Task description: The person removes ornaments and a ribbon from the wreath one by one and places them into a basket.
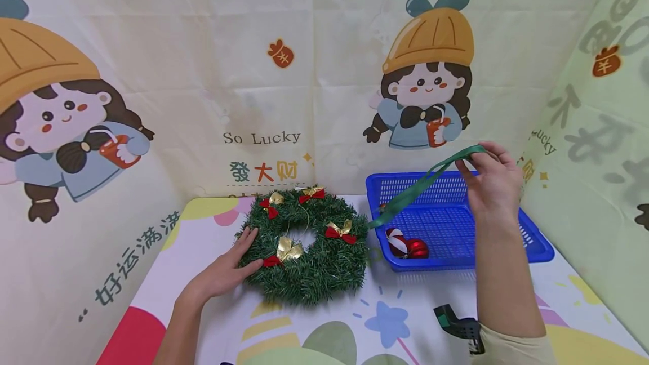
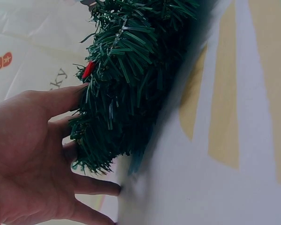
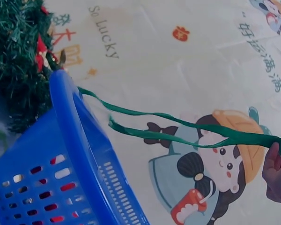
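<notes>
A green wreath [image 1: 324, 269] with several red and gold bows lies on the table. My left hand [image 1: 228, 266] rests against its left side, fingers spread and fairly straight; in the left wrist view the hand [image 2: 33, 154] touches the needles. Raised above the basket, my right hand [image 1: 494, 185] pinches a green ribbon [image 1: 413, 191]. The ribbon slopes down from those fingers toward the wreath's right edge. In the right wrist view two strands of ribbon [image 3: 178, 121] run from the fingers [image 3: 274, 173] past the basket rim; their far ends are hidden there.
A blue plastic basket [image 1: 539, 249] stands right of the wreath. Inside it are a red ball ornament [image 1: 418, 248] and a red-and-white ornament [image 1: 397, 242]. Printed cloth walls [image 1: 334, 100] rise behind and at both sides. A patterned cover lies on the table [image 1: 436, 286].
</notes>
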Action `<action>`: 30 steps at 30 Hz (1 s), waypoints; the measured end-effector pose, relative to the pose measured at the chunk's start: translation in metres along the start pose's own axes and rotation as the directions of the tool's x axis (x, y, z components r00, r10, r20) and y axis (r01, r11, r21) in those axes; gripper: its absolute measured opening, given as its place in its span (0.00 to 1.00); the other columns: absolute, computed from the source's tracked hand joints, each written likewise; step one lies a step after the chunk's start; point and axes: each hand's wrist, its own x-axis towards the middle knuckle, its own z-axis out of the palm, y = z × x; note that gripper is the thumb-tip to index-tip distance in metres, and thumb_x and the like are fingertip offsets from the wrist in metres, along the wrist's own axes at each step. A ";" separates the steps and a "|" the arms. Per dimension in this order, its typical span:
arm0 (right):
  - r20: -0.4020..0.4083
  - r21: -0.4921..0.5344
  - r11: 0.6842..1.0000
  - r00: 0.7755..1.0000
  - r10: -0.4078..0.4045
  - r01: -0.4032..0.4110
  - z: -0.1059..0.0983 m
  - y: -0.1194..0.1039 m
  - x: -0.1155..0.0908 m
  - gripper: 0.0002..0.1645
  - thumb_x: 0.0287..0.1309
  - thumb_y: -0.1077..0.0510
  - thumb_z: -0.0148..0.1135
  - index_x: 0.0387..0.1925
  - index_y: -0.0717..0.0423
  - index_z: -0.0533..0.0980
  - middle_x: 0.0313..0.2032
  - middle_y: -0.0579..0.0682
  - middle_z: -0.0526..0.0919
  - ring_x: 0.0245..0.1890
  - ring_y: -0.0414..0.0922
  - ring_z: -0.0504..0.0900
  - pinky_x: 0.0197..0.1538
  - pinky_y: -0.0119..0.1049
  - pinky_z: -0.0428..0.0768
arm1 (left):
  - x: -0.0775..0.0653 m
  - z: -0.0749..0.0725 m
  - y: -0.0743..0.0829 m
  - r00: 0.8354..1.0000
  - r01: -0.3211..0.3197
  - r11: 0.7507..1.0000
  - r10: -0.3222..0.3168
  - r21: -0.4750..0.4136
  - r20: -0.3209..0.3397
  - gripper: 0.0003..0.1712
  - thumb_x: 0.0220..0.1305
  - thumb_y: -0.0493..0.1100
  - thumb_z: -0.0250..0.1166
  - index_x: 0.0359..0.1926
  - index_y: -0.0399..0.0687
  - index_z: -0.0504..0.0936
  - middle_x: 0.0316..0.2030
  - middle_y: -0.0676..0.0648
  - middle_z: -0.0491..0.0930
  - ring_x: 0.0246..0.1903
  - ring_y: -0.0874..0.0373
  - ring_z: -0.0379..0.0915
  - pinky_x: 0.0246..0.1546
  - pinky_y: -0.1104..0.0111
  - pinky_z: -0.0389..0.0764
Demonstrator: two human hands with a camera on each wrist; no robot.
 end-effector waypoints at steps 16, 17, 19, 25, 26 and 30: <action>-0.039 -0.068 0.997 0.999 0.037 -0.040 -0.009 0.012 0.004 0.13 0.63 0.70 0.69 0.49 0.59 0.84 0.46 0.49 0.81 0.49 0.45 0.81 0.43 0.36 0.89 | -0.001 -0.001 0.000 1.000 -0.004 1.000 0.004 -0.005 -0.004 0.49 0.78 0.61 0.56 0.85 0.49 0.42 0.84 0.37 0.33 0.81 0.30 0.33 0.73 0.29 0.49; -0.034 -0.086 0.995 0.999 0.038 -0.041 -0.009 0.014 0.003 0.12 0.64 0.70 0.69 0.48 0.58 0.84 0.47 0.49 0.80 0.50 0.45 0.80 0.43 0.35 0.89 | -0.001 -0.001 0.001 1.000 -0.005 1.000 0.005 -0.006 -0.005 0.49 0.78 0.61 0.57 0.85 0.48 0.42 0.84 0.37 0.33 0.81 0.30 0.33 0.73 0.29 0.49; -0.026 -0.107 0.993 0.999 0.046 -0.048 -0.009 0.018 0.001 0.12 0.65 0.70 0.67 0.49 0.58 0.84 0.48 0.49 0.79 0.52 0.45 0.79 0.42 0.34 0.89 | -0.001 0.000 0.001 1.000 -0.005 1.000 0.005 -0.007 -0.004 0.49 0.78 0.61 0.57 0.85 0.48 0.42 0.84 0.37 0.33 0.81 0.30 0.34 0.73 0.29 0.49; -0.024 -0.201 0.978 0.998 0.057 -0.061 -0.014 0.036 -0.002 0.11 0.68 0.67 0.66 0.49 0.56 0.84 0.50 0.48 0.77 0.56 0.44 0.79 0.47 0.34 0.88 | 0.000 0.000 0.000 1.000 -0.009 1.000 0.009 0.001 -0.006 0.49 0.78 0.61 0.56 0.85 0.48 0.43 0.84 0.36 0.33 0.80 0.30 0.35 0.73 0.29 0.50; -0.029 -0.220 0.973 0.998 0.062 -0.067 -0.015 0.039 -0.002 0.11 0.68 0.66 0.66 0.49 0.55 0.83 0.50 0.48 0.76 0.55 0.44 0.79 0.51 0.37 0.87 | 0.000 0.000 0.000 1.000 -0.008 1.000 0.008 0.001 -0.006 0.49 0.78 0.61 0.56 0.85 0.48 0.43 0.84 0.36 0.33 0.80 0.30 0.35 0.73 0.30 0.50; -0.035 -0.270 0.959 0.996 0.085 -0.092 -0.020 0.052 -0.004 0.09 0.70 0.66 0.63 0.48 0.54 0.83 0.49 0.47 0.76 0.53 0.44 0.80 0.68 0.48 0.76 | 0.001 0.001 -0.001 1.000 -0.007 1.000 0.007 -0.003 -0.002 0.49 0.78 0.61 0.56 0.85 0.49 0.42 0.84 0.37 0.33 0.81 0.30 0.34 0.73 0.30 0.50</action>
